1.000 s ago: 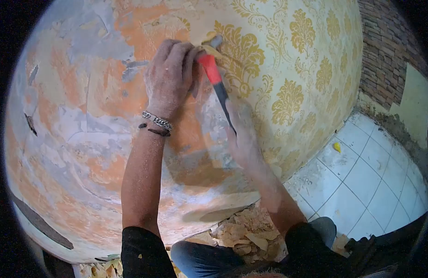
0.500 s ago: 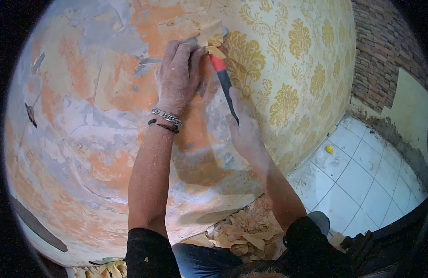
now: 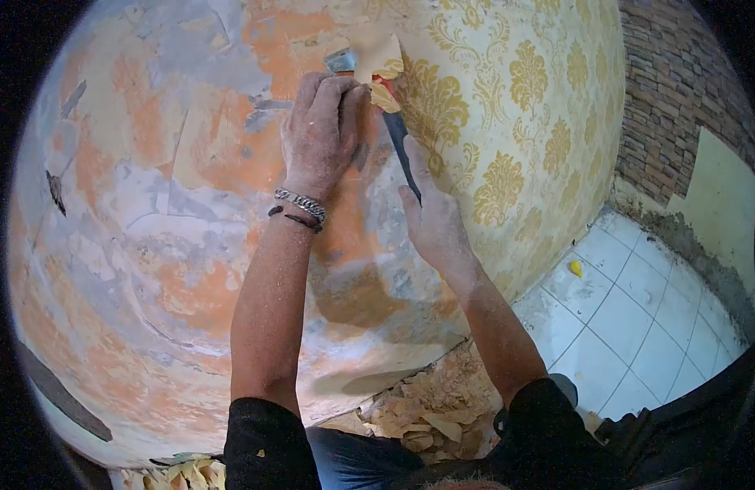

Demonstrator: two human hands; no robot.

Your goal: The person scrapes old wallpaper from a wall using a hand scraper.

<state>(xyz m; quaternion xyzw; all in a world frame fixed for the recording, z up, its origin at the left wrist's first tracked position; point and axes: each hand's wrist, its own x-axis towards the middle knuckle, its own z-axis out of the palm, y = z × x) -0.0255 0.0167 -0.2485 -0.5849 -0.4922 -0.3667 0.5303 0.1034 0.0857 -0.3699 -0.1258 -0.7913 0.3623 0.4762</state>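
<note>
Dust covers both hands. My left hand [image 3: 322, 135] is closed at the wall, its fingertips pinching a loose strip of wallpaper [image 3: 373, 61]. A scraper with a black and red handle [image 3: 400, 151] is in my right hand [image 3: 435, 224], held low on the handle. Its metal blade [image 3: 341, 60] shows above my left knuckles, partly behind the loose strip. Gold-patterned wallpaper [image 3: 504, 122] covers the wall to the right of the tool; bare wall [image 3: 206, 163] with orange and grey patches lies to the left.
Torn paper scraps [image 3: 435, 412] lie on the floor at the wall's foot. White floor tiles [image 3: 623, 327] with a small yellow piece [image 3: 575, 268] are at the right. Beyond stands a brick-patterned wall [image 3: 672, 90].
The scraper's blade now shows left of the loose strip, and the strip hides more of the red part of the handle. My right hand has shifted slightly.
</note>
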